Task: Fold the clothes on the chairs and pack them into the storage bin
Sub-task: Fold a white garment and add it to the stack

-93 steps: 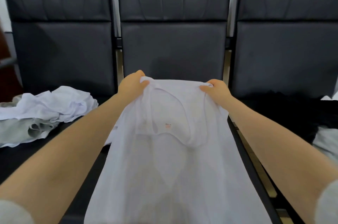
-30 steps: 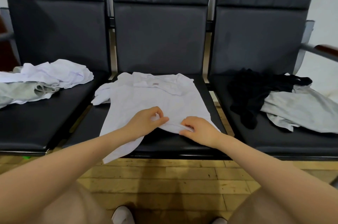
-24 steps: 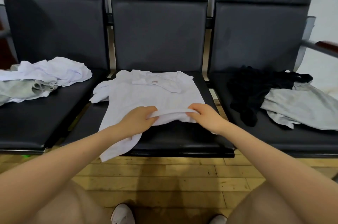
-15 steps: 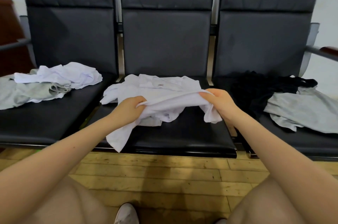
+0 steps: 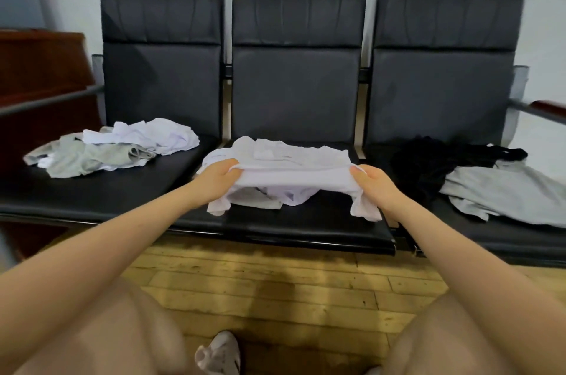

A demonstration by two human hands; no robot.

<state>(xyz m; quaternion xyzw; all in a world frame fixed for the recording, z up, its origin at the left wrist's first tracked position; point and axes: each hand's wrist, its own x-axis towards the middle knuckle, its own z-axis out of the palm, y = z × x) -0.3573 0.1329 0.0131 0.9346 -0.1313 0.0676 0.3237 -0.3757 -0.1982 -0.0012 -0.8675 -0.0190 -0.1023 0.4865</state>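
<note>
both hands, left hand (image 5: pixel 219 177) and right hand (image 5: pixel 375 188), gripped the white shirt (image 5: pixel 291 166) on the middle chair (image 5: pixel 306 221); white and grey clothes (image 5: pixel 116 146) lay left, black and grey clothes (image 5: pixel 459 172) right.

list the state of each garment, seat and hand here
white shirt: partly folded, bottom hem lifted over the middle seat
left hand: grips the shirt's left edge
right hand: grips its right edge
white and grey pile: crumpled, left seat
black garment: crumpled, right seat
grey garment: unfolded, beside the black one

Bare forearms (image 5: pixel 128 230); white sneaker (image 5: pixel 221 354), dark stripes.
</note>
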